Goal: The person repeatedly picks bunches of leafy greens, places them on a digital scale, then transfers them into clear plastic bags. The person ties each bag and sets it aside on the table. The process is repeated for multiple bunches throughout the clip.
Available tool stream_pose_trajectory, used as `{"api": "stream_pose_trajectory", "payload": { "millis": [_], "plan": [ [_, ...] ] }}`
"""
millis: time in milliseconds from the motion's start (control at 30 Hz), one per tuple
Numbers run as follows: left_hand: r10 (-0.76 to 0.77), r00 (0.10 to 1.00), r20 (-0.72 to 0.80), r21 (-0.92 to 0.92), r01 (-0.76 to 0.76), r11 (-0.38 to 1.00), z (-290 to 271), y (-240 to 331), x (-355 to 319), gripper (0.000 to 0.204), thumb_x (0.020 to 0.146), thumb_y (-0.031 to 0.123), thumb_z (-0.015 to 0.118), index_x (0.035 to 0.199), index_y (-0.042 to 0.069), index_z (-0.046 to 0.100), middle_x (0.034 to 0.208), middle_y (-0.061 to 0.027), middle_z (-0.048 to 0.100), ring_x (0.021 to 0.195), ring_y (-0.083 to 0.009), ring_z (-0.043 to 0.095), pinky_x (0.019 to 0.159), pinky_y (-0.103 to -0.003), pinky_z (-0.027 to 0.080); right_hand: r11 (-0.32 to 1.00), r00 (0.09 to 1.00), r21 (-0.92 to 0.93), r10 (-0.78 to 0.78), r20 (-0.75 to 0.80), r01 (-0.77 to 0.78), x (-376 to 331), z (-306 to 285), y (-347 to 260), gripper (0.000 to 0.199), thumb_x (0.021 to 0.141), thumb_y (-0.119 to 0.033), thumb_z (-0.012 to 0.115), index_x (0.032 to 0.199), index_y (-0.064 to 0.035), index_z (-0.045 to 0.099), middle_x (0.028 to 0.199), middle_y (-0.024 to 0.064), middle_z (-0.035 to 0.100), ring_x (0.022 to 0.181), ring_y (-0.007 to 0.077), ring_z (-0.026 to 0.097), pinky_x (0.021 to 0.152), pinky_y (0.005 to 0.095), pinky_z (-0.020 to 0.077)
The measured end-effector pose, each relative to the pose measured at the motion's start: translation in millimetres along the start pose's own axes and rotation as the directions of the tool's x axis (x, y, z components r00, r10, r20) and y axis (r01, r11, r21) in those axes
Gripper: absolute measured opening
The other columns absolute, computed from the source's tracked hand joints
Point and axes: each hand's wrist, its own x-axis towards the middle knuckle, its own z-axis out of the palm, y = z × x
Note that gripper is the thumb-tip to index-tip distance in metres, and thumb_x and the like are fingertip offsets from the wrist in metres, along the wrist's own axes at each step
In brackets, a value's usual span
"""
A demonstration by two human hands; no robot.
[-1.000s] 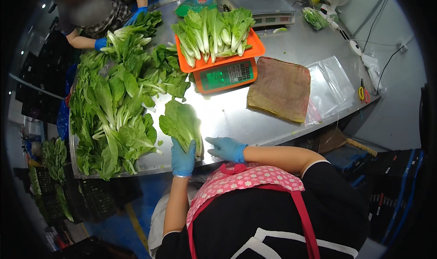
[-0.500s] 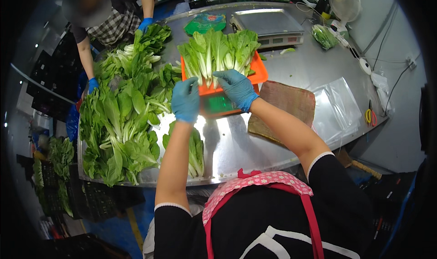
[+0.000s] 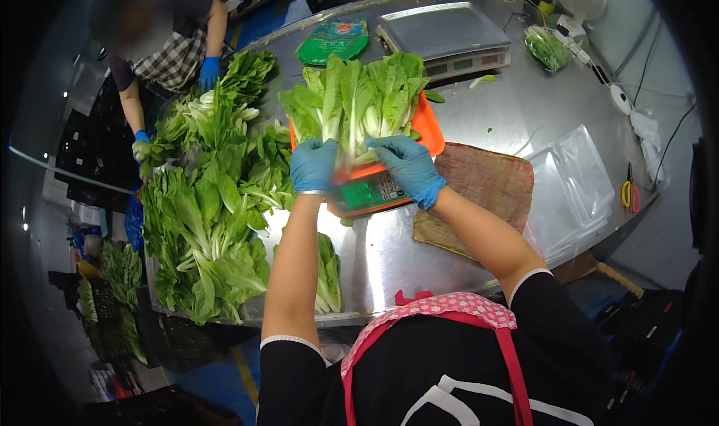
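A bunch of long green leafy vegetables with white stalks (image 3: 352, 100) lies on an orange digital scale (image 3: 430, 130), leaves pointing away from me. Both hands wear blue gloves. At the near left of the bunch, my left hand (image 3: 313, 167) is closed on the stalk ends, its fingertips partly hidden. On the right, my right hand (image 3: 410, 170) pinches the stalk ends between thumb and fingers. Between my wrists, the scale's lit green display and keypad show. Another small bunch of greens (image 3: 327, 276) lies by my left forearm.
A large heap of greens (image 3: 202, 224) covers the table's left. A co-worker's gloved hand (image 3: 210, 72) is beyond it. A second scale (image 3: 446, 32), green bag (image 3: 335, 42), brown cloth (image 3: 479, 194), clear plastic bags (image 3: 573, 190) and scissors (image 3: 629, 194) lie about the steel table.
My right hand has come down onto the stalk ends, and my left hand has moved in against the bunch. The co-worker's hands have shifted. The whole view has tilted slightly.
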Motion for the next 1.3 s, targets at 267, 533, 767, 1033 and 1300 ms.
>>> {"api": "stream_pose_trajectory", "payload": {
  "millis": [267,533,767,1033,1300],
  "plan": [
    [-0.144,0.975,0.168,-0.788,0.220,0.574,-56,14,-41,0.021,0.085,0.021,0.066,0.097,0.003,0.067,0.072,0.0026,0.055,0.053,-0.0025,0.046,0.042,-0.016,0.026,0.990,1.000,0.139,-0.007,-0.008,0.008,-1,-9,-3,0.022,0.089,-0.014,0.059,0.107,-0.0059,0.067,0.081,0.0071,0.063,0.072,0.0122,0.058,0.067,0.0247,0.0470],
    [-0.290,0.956,0.044,-0.605,0.257,0.754,-101,-65,-181,0.027,0.091,0.022,0.060,0.110,0.002,0.062,0.075,0.0046,0.054,0.057,-0.0010,0.045,0.048,-0.016,0.030,0.958,0.996,0.286,0.060,-0.060,-0.040,-9,-24,6,0.022,0.092,-0.009,0.054,0.110,-0.0052,0.067,0.081,0.0010,0.063,0.073,0.0059,0.055,0.064,0.0198,0.0456],
    [-0.388,0.921,0.001,-0.537,0.328,0.777,-102,-138,-268,0.022,0.092,0.018,0.059,0.106,0.001,0.062,0.075,0.0009,0.056,0.057,-0.0040,0.046,0.051,-0.019,0.035,0.960,0.995,0.273,0.083,-0.062,-0.063,-14,-31,6,0.023,0.092,-0.009,0.054,0.110,-0.0039,0.066,0.083,0.0010,0.064,0.073,0.0059,0.056,0.064,0.0192,0.0462],
    [-0.416,0.909,-0.012,-0.460,0.365,0.809,-70,-175,-301,0.018,0.090,0.018,0.063,0.082,0.005,0.055,0.068,0.0004,0.054,0.055,-0.0056,0.047,0.050,-0.022,0.039,0.974,0.998,0.228,0.017,-0.059,-0.003,-11,-28,-1,0.022,0.094,-0.012,0.054,0.111,-0.0050,0.066,0.084,0.0006,0.065,0.074,0.0056,0.058,0.062,0.0186,0.0470],
    [-0.315,0.948,0.045,0.103,0.309,0.946,-120,-123,-236,0.029,0.084,0.029,0.069,0.084,0.000,0.061,0.071,-0.0056,0.061,0.065,-0.0123,0.053,0.063,-0.029,0.046,0.984,0.979,-0.089,-0.166,-0.117,0.156,-6,-40,0,0.023,0.089,-0.008,0.057,0.110,-0.0084,0.067,0.080,0.0047,0.065,0.070,0.0129,0.060,0.063,0.0261,0.0485]
  ]
}}
